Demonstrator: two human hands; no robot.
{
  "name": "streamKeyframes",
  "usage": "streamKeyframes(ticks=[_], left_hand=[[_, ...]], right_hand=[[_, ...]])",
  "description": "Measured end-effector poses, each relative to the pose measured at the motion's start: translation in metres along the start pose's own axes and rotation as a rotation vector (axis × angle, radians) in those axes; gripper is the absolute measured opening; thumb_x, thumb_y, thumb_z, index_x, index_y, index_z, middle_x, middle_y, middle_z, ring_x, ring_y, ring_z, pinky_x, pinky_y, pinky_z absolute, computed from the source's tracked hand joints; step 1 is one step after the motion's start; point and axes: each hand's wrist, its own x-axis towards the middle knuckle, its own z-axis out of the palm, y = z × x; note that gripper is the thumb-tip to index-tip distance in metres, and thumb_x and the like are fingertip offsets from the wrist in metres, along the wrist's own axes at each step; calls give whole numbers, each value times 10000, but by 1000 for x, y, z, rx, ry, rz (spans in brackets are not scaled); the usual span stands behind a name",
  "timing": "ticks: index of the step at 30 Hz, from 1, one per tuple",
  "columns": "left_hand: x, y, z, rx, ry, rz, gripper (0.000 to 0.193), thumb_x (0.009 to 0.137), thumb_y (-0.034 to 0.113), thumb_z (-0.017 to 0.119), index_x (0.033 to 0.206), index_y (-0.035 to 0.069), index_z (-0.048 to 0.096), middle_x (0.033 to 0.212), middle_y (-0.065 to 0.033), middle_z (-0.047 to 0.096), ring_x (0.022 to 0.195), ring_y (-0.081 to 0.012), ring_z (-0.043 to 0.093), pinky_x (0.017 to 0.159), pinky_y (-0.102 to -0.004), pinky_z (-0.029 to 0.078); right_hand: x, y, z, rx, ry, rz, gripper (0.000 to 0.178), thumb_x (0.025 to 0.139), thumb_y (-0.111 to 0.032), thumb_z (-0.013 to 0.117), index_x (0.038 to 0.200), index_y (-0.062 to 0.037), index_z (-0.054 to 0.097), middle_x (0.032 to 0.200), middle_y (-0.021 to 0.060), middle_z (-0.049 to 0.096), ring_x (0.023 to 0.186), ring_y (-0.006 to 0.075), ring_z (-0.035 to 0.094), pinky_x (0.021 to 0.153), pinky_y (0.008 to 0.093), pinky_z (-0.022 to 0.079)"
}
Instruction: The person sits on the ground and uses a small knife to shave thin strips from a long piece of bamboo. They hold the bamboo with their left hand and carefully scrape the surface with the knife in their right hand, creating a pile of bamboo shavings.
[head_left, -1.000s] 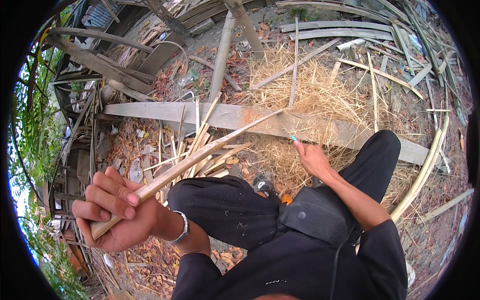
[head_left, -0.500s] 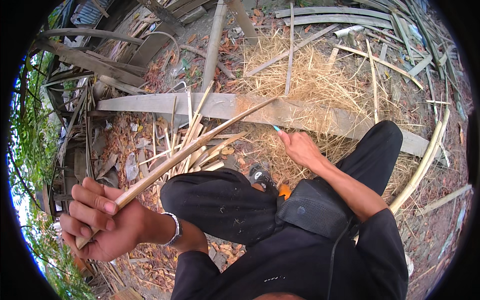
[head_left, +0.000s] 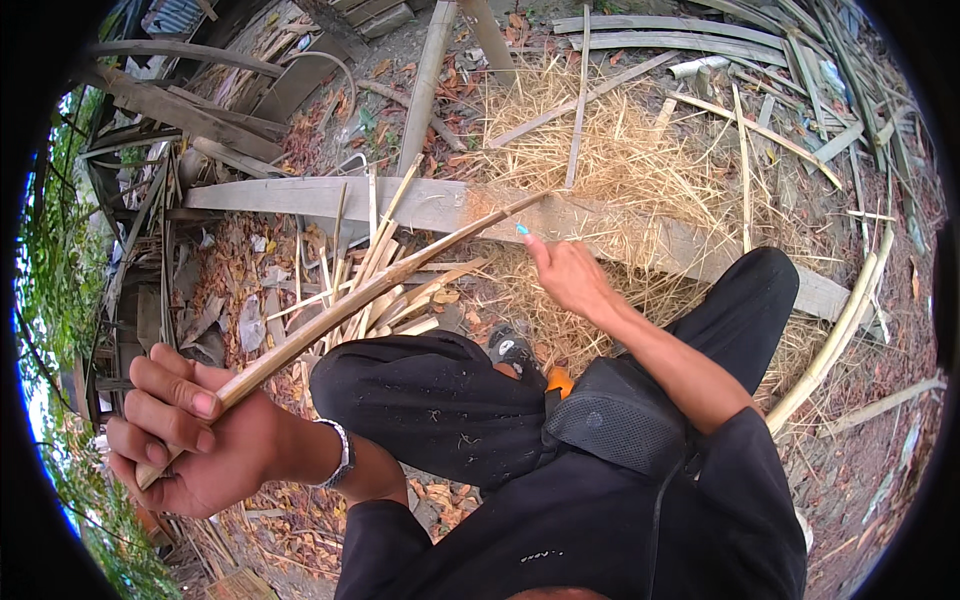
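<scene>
My left hand (head_left: 200,435), with a silver bracelet at its wrist, has its fingers wrapped round the thick end of a long bamboo strip (head_left: 330,315). The strip slants away to the right, and its thin far end lies on or just over a grey wooden plank (head_left: 400,197). My right hand (head_left: 572,278) is closed, thumb stretched forward, just short of the plank and beside the strip's far part. A small turquoise tip (head_left: 522,230) shows at the thumb; the rest of what this hand holds is hidden.
Split sticks (head_left: 385,290) lie in a pile left of my knees. Straw-like shavings (head_left: 610,140) cover the ground beyond the plank. Pale bent strips (head_left: 835,345) stand at the right, and old beams (head_left: 190,110) at the far left. An orange thing (head_left: 559,381) is by my foot.
My right hand has moved left and a little farther away, closer to the bamboo strip. My left hand keeps its grip, and the strip has hardly shifted.
</scene>
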Motion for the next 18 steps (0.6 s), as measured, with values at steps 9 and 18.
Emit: streamKeyframes(ticks=[9, 18], left_hand=[[-2, 4, 0, 21, 20, 3, 336, 902, 295, 314, 610, 140, 374, 407, -19, 323, 463, -116, 239, 565, -279, 238], [-5, 7, 1, 3, -60, 25, 330, 904, 300, 318, 618, 148, 385, 402, -1, 336, 444, -116, 263, 567, -284, 238]], right_hand=[[10, -2, 12, 73, 93, -141, 645, 958, -465, 308, 501, -24, 424, 410, 79, 320, 398, 189, 299, 449, 421, 304], [22, 7, -5, -36, 52, -92, 674, 946, -454, 331, 547, 38, 563, 489, 229, 499, 506, 329, 568, 540, 465, 440]])
